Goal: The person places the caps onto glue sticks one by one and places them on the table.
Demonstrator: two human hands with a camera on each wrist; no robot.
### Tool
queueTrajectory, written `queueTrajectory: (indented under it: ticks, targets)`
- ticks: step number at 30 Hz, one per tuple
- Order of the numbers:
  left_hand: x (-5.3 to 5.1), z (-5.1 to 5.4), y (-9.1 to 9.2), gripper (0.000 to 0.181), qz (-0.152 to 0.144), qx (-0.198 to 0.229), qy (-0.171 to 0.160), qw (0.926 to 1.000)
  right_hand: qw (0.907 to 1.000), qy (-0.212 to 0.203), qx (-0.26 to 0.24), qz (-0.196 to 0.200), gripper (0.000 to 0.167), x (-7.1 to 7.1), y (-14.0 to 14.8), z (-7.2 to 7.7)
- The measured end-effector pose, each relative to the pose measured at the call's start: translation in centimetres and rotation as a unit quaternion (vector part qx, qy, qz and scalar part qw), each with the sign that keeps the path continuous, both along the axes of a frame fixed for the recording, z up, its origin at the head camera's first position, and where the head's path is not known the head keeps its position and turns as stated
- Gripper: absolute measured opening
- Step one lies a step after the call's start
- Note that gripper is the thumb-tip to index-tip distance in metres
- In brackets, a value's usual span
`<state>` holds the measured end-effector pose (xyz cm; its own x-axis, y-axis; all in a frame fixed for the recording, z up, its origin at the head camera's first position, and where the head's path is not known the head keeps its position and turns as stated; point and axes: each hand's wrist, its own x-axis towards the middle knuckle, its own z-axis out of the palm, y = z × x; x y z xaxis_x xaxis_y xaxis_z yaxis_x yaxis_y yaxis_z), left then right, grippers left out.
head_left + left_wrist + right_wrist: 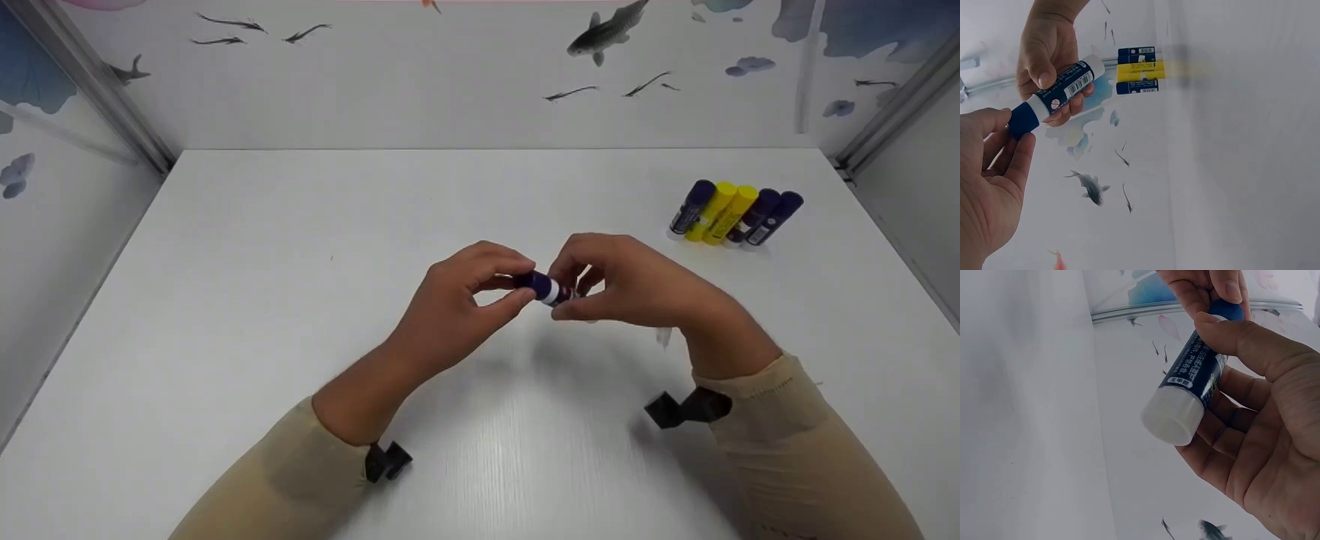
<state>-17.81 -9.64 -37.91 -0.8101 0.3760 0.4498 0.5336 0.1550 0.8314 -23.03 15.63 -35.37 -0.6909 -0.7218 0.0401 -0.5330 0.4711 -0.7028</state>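
Note:
A glue stick (1072, 88) with a navy label, a barcode and a white base (1172, 417) is held between both hands above the table. My left hand (459, 309) pinches its dark blue cap (1023, 120) between thumb and fingers. A white band (1037, 107) shows between the cap and the label. Around the label my right hand (637, 283) grips the body, its thumb (1221, 336) lying along the side. The stick is tilted, its cap toward the left hand. In the head view, the right fingers hide much of the body.
At the back right of the white table (300, 210), several glue sticks lie side by side, some with yellow caps (742, 196) and some with navy caps (701, 191). A white wall (450, 82) printed with fish stands behind the table, with side panels left and right.

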Motion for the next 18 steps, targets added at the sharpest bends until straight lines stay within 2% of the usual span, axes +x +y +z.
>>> queueTrajectory:
  ticks: [18]
  targets:
    - [-0.03,-0.02,-0.07,0.024,-0.006,0.012,-0.022,0.9997,0.9989,0.047,0.0,-0.007,0.025,0.33,-0.15,0.29]
